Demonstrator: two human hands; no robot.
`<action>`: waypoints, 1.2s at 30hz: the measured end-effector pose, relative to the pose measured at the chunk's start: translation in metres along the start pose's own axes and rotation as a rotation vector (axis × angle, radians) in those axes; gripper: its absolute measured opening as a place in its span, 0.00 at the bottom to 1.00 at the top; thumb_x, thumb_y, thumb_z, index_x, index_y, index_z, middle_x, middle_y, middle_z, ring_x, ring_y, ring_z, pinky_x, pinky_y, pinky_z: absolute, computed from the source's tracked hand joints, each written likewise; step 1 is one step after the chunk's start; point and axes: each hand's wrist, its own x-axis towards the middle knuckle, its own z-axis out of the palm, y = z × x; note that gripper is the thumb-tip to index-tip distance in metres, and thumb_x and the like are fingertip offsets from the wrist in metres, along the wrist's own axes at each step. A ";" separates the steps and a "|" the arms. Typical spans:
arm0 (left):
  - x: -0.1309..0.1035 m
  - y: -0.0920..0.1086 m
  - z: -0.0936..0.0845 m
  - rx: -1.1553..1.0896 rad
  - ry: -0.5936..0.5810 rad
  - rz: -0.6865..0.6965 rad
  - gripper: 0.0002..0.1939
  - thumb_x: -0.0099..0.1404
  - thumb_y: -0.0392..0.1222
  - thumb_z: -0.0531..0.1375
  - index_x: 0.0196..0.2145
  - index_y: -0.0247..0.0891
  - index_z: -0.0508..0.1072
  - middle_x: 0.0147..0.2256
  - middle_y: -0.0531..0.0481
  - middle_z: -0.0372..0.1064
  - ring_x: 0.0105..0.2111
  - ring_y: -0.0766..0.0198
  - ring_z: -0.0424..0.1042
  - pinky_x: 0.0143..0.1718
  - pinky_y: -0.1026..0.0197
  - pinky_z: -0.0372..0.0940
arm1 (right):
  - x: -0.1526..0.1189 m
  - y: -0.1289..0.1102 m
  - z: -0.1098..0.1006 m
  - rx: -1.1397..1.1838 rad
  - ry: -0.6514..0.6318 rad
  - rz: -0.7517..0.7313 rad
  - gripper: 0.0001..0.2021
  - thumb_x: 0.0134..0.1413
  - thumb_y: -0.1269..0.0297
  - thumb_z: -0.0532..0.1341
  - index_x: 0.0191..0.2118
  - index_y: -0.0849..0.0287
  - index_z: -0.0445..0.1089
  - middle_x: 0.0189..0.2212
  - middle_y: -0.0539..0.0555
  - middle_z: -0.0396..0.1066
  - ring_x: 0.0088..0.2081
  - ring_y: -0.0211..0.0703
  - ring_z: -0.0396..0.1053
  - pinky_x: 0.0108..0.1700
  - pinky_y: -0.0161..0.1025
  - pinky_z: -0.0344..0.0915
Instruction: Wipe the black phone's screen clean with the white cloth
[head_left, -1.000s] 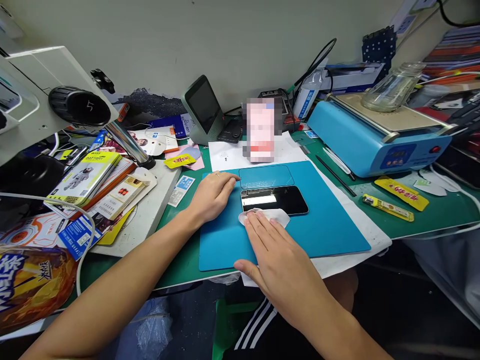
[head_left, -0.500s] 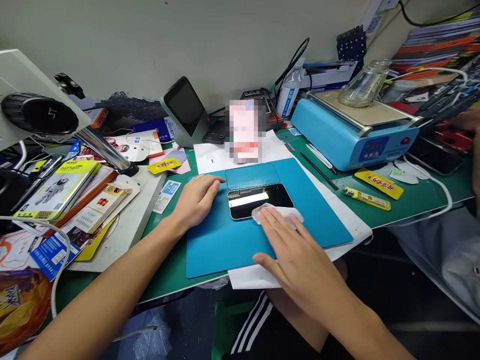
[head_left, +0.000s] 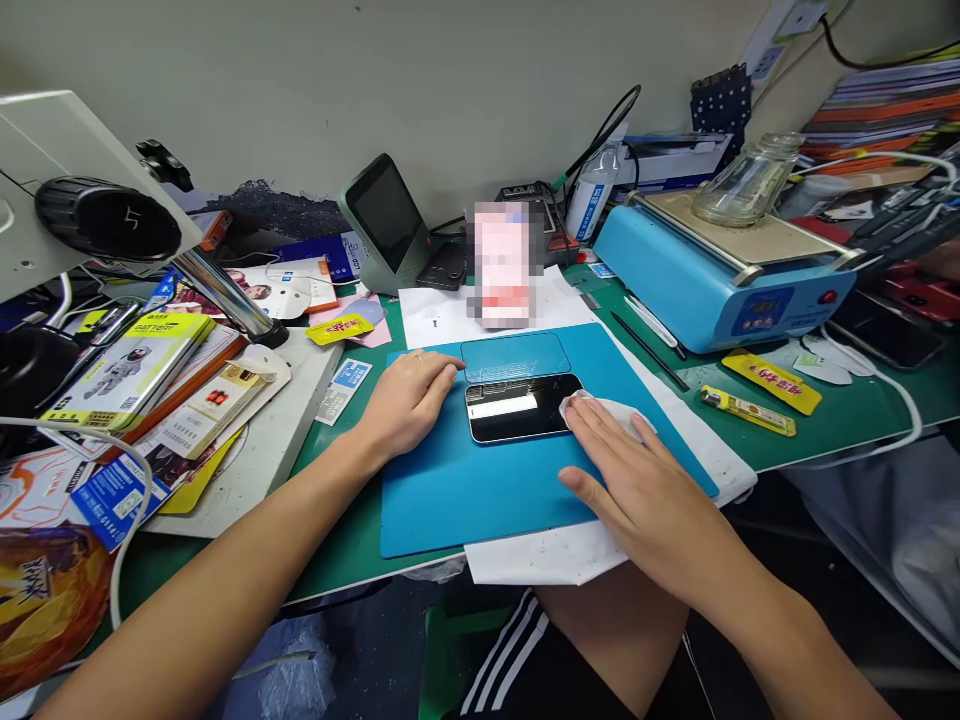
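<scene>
A smartphone (head_left: 517, 418) lies face up on a blue mat (head_left: 450, 500), a bright reflection across its black screen. My right hand (head_left: 637, 470) presses a white wipe (head_left: 628, 412) with its fingers at the phone's right end; the thumb sticks out to the side. Flat above the phone is a clear, black-edged screen protector (head_left: 517, 357). My left hand (head_left: 416, 395) rests on the mat's left side, loosely curved and holding nothing. Its fingertips are near the left ends of the phone and protector; whether they touch either is unclear.
Behind the mat stands a blurred-out pinkish upright thing (head_left: 504, 265). To the right are a blue heating machine (head_left: 720, 275) bearing a glass jar (head_left: 750, 190), a black pen-like stick (head_left: 649, 350) and a yellow tube (head_left: 748, 411). Boxes (head_left: 127, 375) and a metal post (head_left: 229, 295) crowd the left.
My right hand has slid the wipe rightward along the phone, uncovering more of the screen. The left hand stays beside the phone. The whole view has shifted slightly.
</scene>
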 end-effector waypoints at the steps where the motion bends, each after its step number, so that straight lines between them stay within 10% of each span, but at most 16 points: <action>1: 0.000 0.000 0.000 0.000 0.004 -0.001 0.20 0.76 0.45 0.47 0.47 0.39 0.77 0.39 0.47 0.78 0.41 0.56 0.75 0.50 0.53 0.66 | 0.005 0.001 -0.002 0.003 -0.019 0.012 0.36 0.70 0.42 0.43 0.74 0.60 0.47 0.72 0.61 0.50 0.72 0.55 0.47 0.69 0.65 0.52; 22: 0.002 0.000 0.003 -0.031 0.013 -0.012 0.19 0.75 0.44 0.47 0.46 0.38 0.77 0.38 0.46 0.78 0.41 0.56 0.75 0.48 0.52 0.66 | 0.065 -0.080 0.007 0.079 -0.026 -0.143 0.42 0.67 0.38 0.44 0.71 0.72 0.53 0.71 0.66 0.50 0.72 0.57 0.48 0.71 0.56 0.49; 36: 0.000 0.001 -0.001 -0.034 -0.003 -0.028 0.20 0.75 0.45 0.47 0.46 0.38 0.77 0.39 0.47 0.78 0.42 0.55 0.75 0.49 0.52 0.66 | 0.031 0.005 -0.008 -0.056 0.016 0.064 0.36 0.70 0.43 0.44 0.72 0.64 0.52 0.70 0.63 0.54 0.71 0.55 0.52 0.69 0.62 0.52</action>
